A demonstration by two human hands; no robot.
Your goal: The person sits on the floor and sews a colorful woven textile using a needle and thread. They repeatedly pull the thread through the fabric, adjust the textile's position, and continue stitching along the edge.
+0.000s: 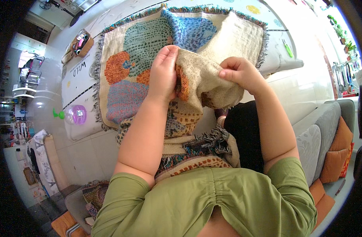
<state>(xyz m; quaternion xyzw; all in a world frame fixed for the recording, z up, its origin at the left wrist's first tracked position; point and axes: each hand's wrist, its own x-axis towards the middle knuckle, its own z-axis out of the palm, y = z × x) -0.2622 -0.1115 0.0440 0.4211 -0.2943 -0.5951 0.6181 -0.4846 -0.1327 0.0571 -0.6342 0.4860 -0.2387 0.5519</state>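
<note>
A fringed woven blanket (148, 44) with coloured patches on cream lies over the table and hangs down into the lap. My left hand (166, 71) pinches a raised fold of it between thumb and fingers, near the blanket's middle. To the right, my right hand (238, 74) grips the same lifted cream part with thumb and forefinger. Between the two hands the cloth sags in soft folds, and an orange patch shows beside my left hand. The lower part is bunched over the lap, with dark and teal fringe showing.
On the table's left stand a pump bottle of purple liquid (77, 114) and a brown basket (86, 44) of small items. A green-handled tool (287, 49) lies on the table cover at the right. A grey sofa (326, 133) with orange cushions (335, 163) is at the right.
</note>
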